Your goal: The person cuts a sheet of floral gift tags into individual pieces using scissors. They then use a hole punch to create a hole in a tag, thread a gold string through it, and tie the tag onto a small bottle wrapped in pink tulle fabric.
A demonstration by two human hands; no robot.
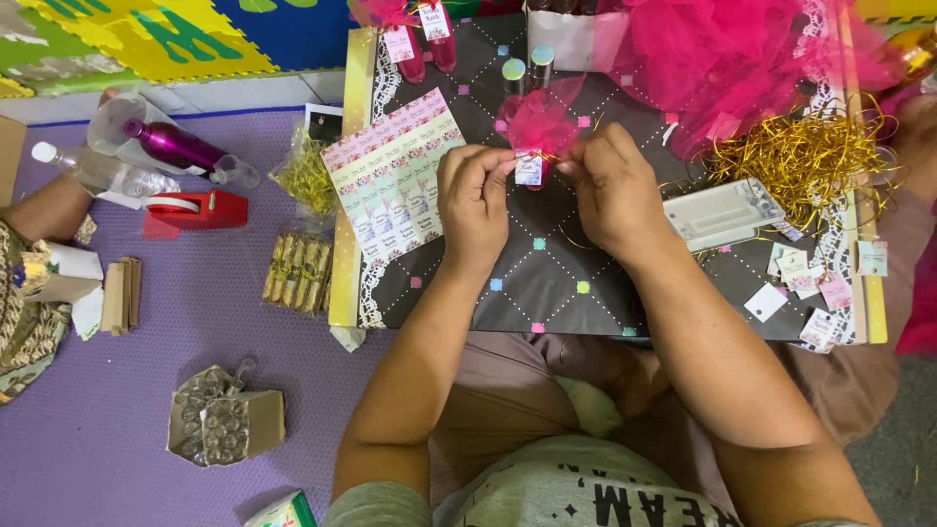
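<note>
A small favour wrapped in pink tulle (540, 125) with a white paper tag (528, 170) sits between my two hands over a dark dotted board (547, 273). My left hand (475, 200) pinches the tag and the neck of the wrap from the left. From the right, my right hand (610, 190) grips the same neck, with thin gold string (576, 239) trailing under it. The item inside the tulle is mostly hidden.
A sheet of printed labels (390, 176) lies left of my hands. Pink tulle (727, 59), gold shred (800, 156) and a white tray (722, 213) lie to the right, with loose tags (810, 278). A red tape dispenser (195, 210), bottles (171, 144) and gold-wrapped packs (298, 268) rest on the purple mat.
</note>
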